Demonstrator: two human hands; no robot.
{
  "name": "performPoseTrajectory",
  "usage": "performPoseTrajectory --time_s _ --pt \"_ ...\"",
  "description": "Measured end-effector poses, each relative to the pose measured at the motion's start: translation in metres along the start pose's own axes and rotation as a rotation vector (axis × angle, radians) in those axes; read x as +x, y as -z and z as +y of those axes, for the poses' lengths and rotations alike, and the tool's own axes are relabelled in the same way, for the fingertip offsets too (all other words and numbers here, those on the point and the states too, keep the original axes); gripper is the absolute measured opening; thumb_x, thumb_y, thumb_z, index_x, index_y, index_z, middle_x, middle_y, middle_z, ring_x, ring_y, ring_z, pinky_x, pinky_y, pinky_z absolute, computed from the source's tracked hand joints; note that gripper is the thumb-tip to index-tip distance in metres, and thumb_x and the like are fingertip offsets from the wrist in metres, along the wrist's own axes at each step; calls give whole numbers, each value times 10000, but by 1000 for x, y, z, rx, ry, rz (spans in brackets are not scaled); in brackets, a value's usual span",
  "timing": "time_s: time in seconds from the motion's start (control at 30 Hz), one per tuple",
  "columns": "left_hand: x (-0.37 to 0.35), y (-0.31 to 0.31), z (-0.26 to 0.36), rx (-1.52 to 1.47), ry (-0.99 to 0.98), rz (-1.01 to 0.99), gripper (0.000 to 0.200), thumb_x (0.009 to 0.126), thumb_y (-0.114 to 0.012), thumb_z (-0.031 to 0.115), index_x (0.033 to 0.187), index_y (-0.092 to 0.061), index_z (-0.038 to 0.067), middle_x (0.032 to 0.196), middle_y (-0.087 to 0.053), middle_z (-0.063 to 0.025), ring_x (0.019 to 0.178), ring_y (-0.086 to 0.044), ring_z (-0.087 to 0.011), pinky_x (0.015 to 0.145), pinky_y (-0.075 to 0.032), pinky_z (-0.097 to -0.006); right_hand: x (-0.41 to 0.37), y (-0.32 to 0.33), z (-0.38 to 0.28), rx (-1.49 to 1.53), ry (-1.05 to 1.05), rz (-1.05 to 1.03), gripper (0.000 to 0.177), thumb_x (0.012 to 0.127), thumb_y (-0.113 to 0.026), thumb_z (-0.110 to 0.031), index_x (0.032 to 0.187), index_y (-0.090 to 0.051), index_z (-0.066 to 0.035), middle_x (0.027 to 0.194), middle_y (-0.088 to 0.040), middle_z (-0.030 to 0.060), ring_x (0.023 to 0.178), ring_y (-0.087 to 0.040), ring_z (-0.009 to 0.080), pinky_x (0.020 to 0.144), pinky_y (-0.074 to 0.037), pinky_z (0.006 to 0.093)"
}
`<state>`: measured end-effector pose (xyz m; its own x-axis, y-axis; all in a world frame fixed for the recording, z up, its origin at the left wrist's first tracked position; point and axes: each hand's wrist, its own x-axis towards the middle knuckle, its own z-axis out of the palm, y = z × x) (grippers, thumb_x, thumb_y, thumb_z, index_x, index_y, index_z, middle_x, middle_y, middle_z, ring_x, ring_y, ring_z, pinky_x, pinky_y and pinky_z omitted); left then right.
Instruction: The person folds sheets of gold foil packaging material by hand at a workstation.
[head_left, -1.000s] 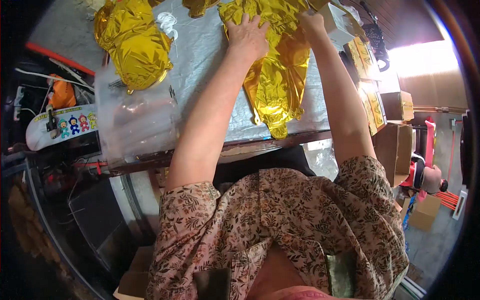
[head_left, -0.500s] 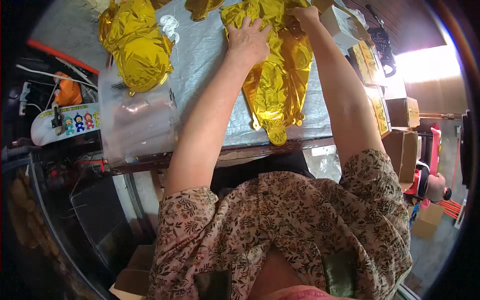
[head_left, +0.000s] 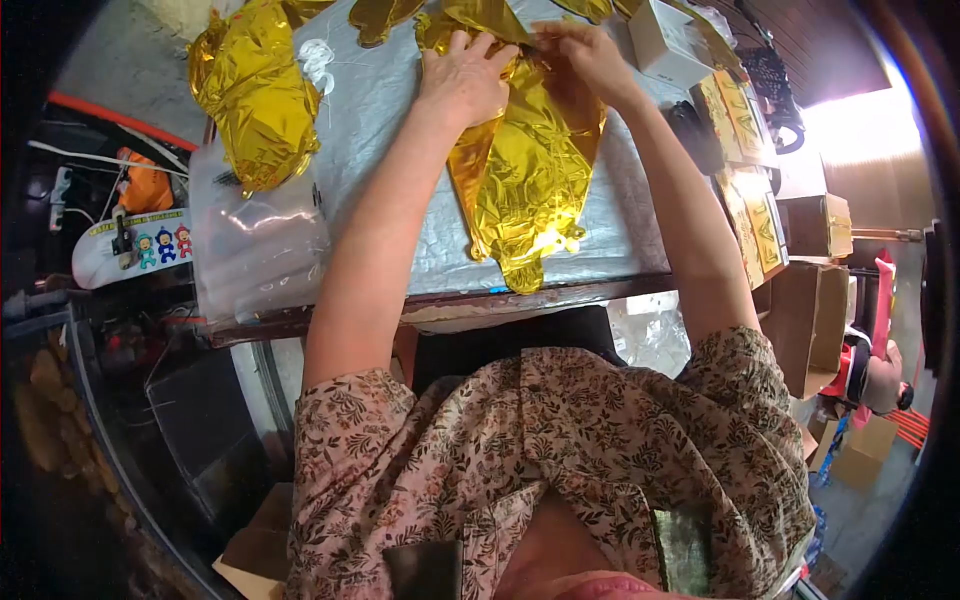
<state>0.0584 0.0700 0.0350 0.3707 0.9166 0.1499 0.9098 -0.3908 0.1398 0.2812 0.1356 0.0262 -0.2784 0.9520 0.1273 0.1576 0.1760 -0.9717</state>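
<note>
A flat, crinkled gold foil balloon (head_left: 540,170) lies lengthwise on the silvery table cover, its small tabs pointing toward me at the near edge. My left hand (head_left: 465,80) rests on its upper left part with the fingers spread. At the upper right side, my right hand (head_left: 590,65) has its fingers bent together on the foil's edge, where a flap is folded inward. The fingertips of that hand are partly hidden by shadow and foil.
More gold foil balloons (head_left: 258,100) are heaped at the left, beside a coil of white string (head_left: 316,65). A clear plastic sheet (head_left: 260,245) covers the table's left corner. On the right stand a white box (head_left: 668,45) and printed cartons (head_left: 745,210). Another person (head_left: 870,370) is far right.
My right hand has drawn inward and toward me, folding the foil's upper part over. My left hand still lies spread on the foil. The view has shifted slightly.
</note>
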Motion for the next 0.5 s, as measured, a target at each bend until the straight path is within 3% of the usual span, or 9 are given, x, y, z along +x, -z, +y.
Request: performPoseTrajectory --time_s 0.07,0.1,0.2,0.33,0.4,0.5 --pt "1 -1 -1 16 3 -1 591 944 -511 304 1533 -458 283 1535 -441 -15 1408 -393 -267 1108 -361 -628 -6 3 16 -828 364 31 453 925 -457 4 1298 -692 -101 1048 -712 148 973 -690 339 897 -530 407" --pt "1 -1 -1 26 0 -1 596 945 -510 305 1538 -452 286 1538 -437 -15 1411 -390 -267 1116 -357 -628 -7 -1 19 -859 393 53 515 894 -458 7 1309 -694 -186 1067 -669 138 1014 -633 369 924 -491 457" --pt "1 0 1 30 8 -14 592 948 -506 309 1538 -452 288 1542 -433 -12 1414 -387 -265 1113 -362 -622 -18 -8 23 -1095 481 167 514 867 -503 1 1296 -705 -196 1095 -636 114 1074 -581 341 919 -448 483" --pt "1 -1 0 37 4 -37 596 948 -512 304 1540 -451 280 1544 -432 -16 1414 -387 -266 1112 -364 -621 -22 -20 11 -1116 406 126 523 850 -531 -13 1293 -711 -225 1102 -614 80 1106 -557 310 904 -420 463" --pt "0 -2 0 63 -13 0 597 948 -520 301 1540 -452 262 1544 -434 -23 1409 -391 -268 1106 -370 -616 -21 -22 10 -1095 547 123 554 837 -531 -9 1300 -711 -254 1102 -625 50 1091 -564 304 886 -423 448" --pt "1 -2 -1 51 -15 -17 592 950 -527 300 1536 -459 245 1548 -429 -30 1408 -391 -271 1100 -377 -609 -22 -24 8 -1116 546 123 517 845 -550 -23 1273 -724 -255 1117 -644 26 1077 -579 284 901 -418 439"
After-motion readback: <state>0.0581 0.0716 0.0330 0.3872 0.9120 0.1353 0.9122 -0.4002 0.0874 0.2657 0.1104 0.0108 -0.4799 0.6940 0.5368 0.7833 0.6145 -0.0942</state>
